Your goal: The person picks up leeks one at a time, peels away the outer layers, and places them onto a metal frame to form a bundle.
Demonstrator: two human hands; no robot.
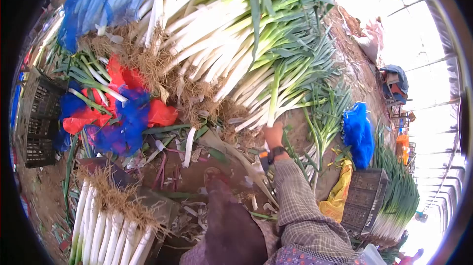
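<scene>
My right hand reaches forward in a checked sleeve, with a dark band on the wrist. Its fingers are closed around the white lower end of a leek, whose stalk rises over the pile. Above and to the left lies a big heap of leeks, roots toward the left and green leaves toward the right. A few loose leeks lie just right of the hand. My left hand is outside the view.
Neatly lined-up leeks lie at lower left. Red and blue netting sits beside a black crate. A yellow bag, another crate and a blue net bundle stand at right. Leaf scraps litter the ground.
</scene>
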